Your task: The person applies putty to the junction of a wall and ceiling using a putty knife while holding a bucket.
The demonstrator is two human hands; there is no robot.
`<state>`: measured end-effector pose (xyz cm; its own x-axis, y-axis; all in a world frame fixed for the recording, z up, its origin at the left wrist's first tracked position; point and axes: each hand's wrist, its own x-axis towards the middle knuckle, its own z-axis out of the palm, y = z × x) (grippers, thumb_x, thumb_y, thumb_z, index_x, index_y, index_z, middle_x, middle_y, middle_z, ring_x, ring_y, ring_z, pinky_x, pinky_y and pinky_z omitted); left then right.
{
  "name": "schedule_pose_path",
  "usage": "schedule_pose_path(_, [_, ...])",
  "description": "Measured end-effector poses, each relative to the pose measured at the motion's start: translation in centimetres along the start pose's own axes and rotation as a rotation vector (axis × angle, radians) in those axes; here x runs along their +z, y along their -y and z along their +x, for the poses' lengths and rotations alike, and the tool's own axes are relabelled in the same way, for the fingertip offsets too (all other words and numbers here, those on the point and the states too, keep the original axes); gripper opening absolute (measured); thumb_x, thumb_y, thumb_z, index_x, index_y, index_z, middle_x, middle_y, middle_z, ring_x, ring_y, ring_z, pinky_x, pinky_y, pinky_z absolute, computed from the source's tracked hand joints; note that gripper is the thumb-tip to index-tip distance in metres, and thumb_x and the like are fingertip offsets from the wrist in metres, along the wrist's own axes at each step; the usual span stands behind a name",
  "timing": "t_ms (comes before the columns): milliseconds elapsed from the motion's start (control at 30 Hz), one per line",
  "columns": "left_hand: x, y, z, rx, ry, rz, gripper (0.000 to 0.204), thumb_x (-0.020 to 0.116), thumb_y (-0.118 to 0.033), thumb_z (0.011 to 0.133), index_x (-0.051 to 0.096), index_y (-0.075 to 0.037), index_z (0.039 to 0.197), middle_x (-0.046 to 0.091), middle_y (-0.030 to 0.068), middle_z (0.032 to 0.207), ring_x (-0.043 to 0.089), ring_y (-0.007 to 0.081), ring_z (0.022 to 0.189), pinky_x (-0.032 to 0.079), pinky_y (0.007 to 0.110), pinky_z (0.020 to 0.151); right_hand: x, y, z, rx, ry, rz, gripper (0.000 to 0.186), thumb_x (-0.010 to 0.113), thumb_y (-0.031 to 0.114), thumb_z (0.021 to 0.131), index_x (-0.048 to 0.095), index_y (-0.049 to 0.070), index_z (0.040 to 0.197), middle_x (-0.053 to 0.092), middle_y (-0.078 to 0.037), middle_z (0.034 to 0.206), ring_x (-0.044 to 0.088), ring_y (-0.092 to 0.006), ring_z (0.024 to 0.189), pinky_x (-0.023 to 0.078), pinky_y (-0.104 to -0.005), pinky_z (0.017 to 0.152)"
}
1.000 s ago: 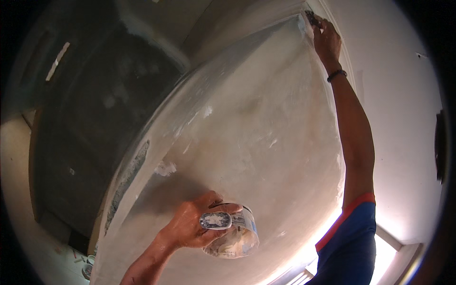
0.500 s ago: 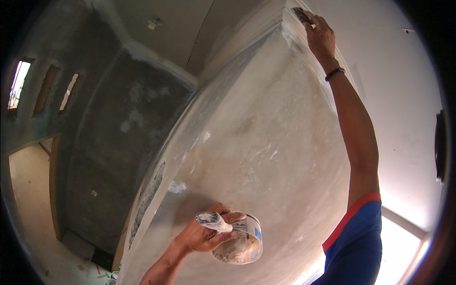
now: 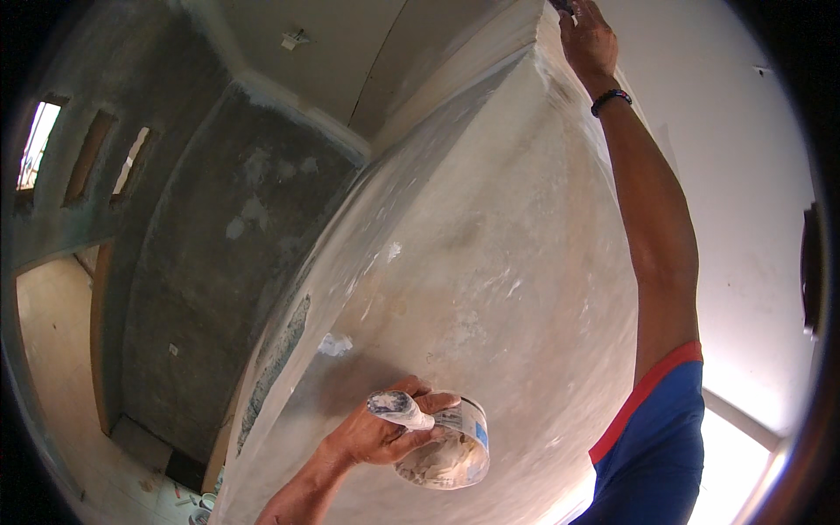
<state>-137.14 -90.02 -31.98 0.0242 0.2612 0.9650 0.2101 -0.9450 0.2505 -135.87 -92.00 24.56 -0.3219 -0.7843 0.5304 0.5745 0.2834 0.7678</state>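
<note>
My left hand [image 3: 389,430] grips a round plastic tub [image 3: 451,459] with pale paste inside, together with the putty-smeared handle [image 3: 399,408] of a tool, low in front of the pale plastered wall [image 3: 490,262]. At the top of the picture my right hand [image 3: 588,39] is closed on a small dark scraper [image 3: 560,5], partly cut off by the picture's edge, where the wall meets the white ceiling [image 3: 735,219]. A dark bracelet is on that wrist.
At left stand a grey wall [image 3: 201,289] with narrow openings [image 3: 87,157] and a doorway [image 3: 54,337]. A small fitting [image 3: 293,39] is on the dull ceiling. Small containers [image 3: 206,509] lie on the floor below. Bright light enters at lower right.
Since a second ago the view has shifted, showing more of the left wall. My right hand has moved up along the top edge; my left hand appears lower and farther right.
</note>
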Motion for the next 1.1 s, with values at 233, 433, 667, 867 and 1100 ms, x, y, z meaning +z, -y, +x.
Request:
schedule_pose_path(233, [-0.2, 0.4, 0.6, 0.049, 0.044, 0.030, 0.047, 0.070, -0.037, 0.089, 0.068, -0.008, 0.125, 0.068, 0.0136, 0.108, 0.063, 0.0325, 0.101, 0.052, 0.044, 0.088, 1.1, -5.3, -1.8, -0.188, 0.109, -0.308, 0.038, 0.061, 0.017, 0.091, 0.061, 0.022, 0.129, 0.064, -0.008, 0.110, 0.067, -0.0313, 0.094, 0.056, -0.0432, 0.083])
schedule_pose_path(433, [-0.2, 0.4, 0.3, 0.063, 0.023, 0.034, 0.048, 0.069, -0.039, 0.089, 0.068, -0.008, 0.126, 0.067, 0.0146, 0.109, 0.062, 0.0334, 0.102, 0.051, 0.044, 0.088, -1.1, -3.6, -5.4, -0.093, 0.173, -0.243, 0.037, 0.061, 0.016, 0.091, 0.061, 0.020, 0.128, 0.063, -0.007, 0.108, 0.067, -0.0300, 0.095, 0.057, -0.0436, 0.083])
schedule_pose_path(667, [-0.1, 0.6, 0.2, 0.081, 0.013, 0.051, 0.045, 0.070, -0.036, 0.090, 0.068, -0.008, 0.126, 0.067, 0.0139, 0.109, 0.063, 0.0324, 0.104, 0.052, 0.044, 0.090, -0.3, -2.1, -2.6, -0.249, 0.040, -0.221, 0.037, 0.061, 0.015, 0.090, 0.060, 0.019, 0.127, 0.064, -0.006, 0.109, 0.067, -0.0311, 0.096, 0.057, -0.0445, 0.083])
schedule_pose_path(867, [-0.5, 0.1, 0.4, 0.047, 0.026, 0.048, 0.045, 0.071, -0.035, 0.089, 0.067, -0.011, 0.127, 0.066, 0.0133, 0.110, 0.062, 0.0317, 0.106, 0.052, 0.045, 0.091, 0.3, -1.6, -1.7, -0.256, 0.111, -0.247, 0.027, 0.060, 0.009, 0.088, 0.063, 0.009, 0.115, 0.066, -0.013, 0.109, 0.065, -0.0360, 0.100, 0.056, -0.0451, 0.084])
schedule_pose_path(1100, [0.0, 0.9, 0.1, 0.000, 0.040, 0.031, 0.044, 0.071, -0.035, 0.090, 0.067, -0.012, 0.127, 0.066, 0.0141, 0.111, 0.060, 0.0313, 0.104, 0.050, 0.044, 0.090, -2.1, -5.7, -6.0, -0.199, 0.142, -0.330, 0.028, 0.060, 0.014, 0.093, 0.060, 0.015, 0.121, 0.063, -0.007, 0.105, 0.067, -0.0300, 0.092, 0.057, -0.0431, 0.080])
